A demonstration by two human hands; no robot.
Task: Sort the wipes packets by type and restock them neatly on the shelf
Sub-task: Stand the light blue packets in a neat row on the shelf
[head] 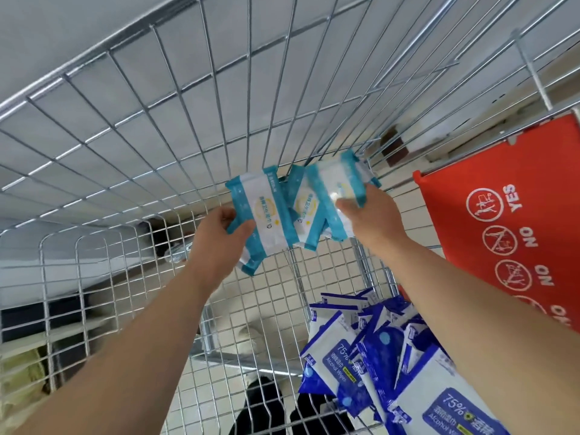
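My left hand (219, 240) grips a teal-and-white wipes packet (266, 215) by its lower left edge. My right hand (370, 215) holds another teal-and-white packet (335, 186), thumb on its face. A third teal packet (306, 215) sits wedged between those two. All three are raised against the wire shelf (157, 127) at the middle of the view. Several dark blue alcohol wipes packets (351, 356) lie piled in the wire cart (238, 309) at the lower right.
A red flap with YES/NO pictograms (508, 221) hangs on the cart's right side. The wire shelf's mesh fills the upper view, with a raised wire edge (78, 277) on the left. A tiled floor and dark shoes (266, 403) show through the cart bottom.
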